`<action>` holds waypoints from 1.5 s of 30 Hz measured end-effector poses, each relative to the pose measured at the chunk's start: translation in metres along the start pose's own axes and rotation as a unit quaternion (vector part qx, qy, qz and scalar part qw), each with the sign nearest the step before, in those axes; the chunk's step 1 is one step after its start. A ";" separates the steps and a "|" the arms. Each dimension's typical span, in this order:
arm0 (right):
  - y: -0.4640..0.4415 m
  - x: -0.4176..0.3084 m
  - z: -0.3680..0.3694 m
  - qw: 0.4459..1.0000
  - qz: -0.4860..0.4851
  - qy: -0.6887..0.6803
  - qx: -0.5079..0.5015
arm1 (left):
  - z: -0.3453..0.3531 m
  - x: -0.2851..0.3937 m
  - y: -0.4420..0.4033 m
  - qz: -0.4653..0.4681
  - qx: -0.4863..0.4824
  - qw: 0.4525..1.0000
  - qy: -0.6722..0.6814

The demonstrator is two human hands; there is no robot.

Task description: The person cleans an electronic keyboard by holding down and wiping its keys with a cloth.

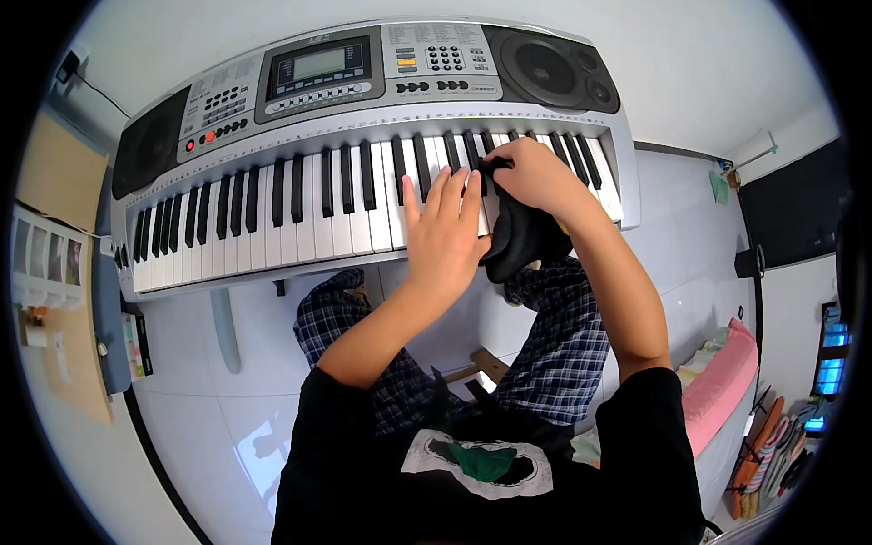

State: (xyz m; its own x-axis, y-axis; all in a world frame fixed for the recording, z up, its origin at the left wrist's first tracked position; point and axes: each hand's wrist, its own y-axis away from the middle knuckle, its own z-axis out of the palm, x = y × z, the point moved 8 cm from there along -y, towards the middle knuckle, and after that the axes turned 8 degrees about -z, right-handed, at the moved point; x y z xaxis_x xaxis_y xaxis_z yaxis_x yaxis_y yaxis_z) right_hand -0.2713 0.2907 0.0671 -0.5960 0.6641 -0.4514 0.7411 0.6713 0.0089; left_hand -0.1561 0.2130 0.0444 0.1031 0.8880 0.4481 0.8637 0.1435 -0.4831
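Observation:
An electronic keyboard (381,136) with black and white keys stretches across the view in front of me. My left hand (440,227) lies on the white and black keys right of the middle, its fingers stretched out. Its thumb reaches the edge of a bunched black cloth (522,238). My right hand (531,177) is closed on the upper part of that cloth, over the keys toward the right end. The cloth hangs down past the keyboard's front edge; its exact kind is hard to make out.
My legs in checked trousers (559,354) are below the keyboard. On the left stands a desk (77,354) with a white rack. A pink cushion (722,386) lies at the right, with a stack of folded cloths (781,454) beyond it. A cable (100,94) runs along the left wall.

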 end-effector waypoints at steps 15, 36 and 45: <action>-0.027 0.000 0.005 0.989 -0.002 0.112 0.093 | -0.003 0.001 -0.002 -0.010 0.001 1.000 -0.001; -0.027 0.020 0.007 0.989 -0.052 -0.071 0.119 | 0.000 0.002 -0.003 -0.011 0.007 1.000 -0.028; 0.026 0.002 0.003 0.996 -0.025 -0.083 0.006 | 0.000 0.002 -0.002 -0.013 0.009 1.000 -0.019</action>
State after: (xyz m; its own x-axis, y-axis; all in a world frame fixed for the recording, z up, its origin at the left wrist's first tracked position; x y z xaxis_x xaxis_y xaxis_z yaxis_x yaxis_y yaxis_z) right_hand -0.2527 0.3084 0.0638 -0.5735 0.5665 -0.5918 0.7168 0.6967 -0.0277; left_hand -0.1578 0.2147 0.0469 0.0616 0.9003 0.4309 0.8572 0.1735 -0.4849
